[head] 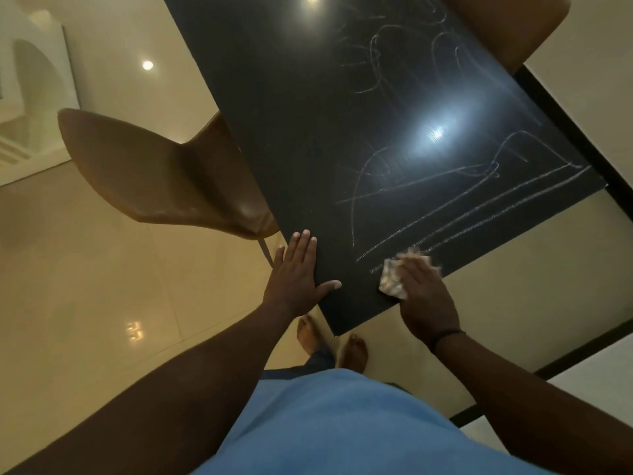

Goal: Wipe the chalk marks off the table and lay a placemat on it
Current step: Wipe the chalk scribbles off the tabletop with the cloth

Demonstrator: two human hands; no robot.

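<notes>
A black table [291,125] runs from the near corner up and away, covered on its right half with white chalk marks [462,207], both loops and long straight lines. My left hand [296,274] lies flat with straight fingers on the table's near left edge. My right hand [423,296] presses a crumpled pale cloth [392,277] onto the near end of the chalk lines, its fingers curved over the cloth. No placemat is in view.
A brown chair [154,173] stands tucked against the table's left side. Another brown chair [507,25] sits at the far right side. Glossy beige floor tiles [102,303] surround the table, and my bare feet [332,341] stand at its near corner.
</notes>
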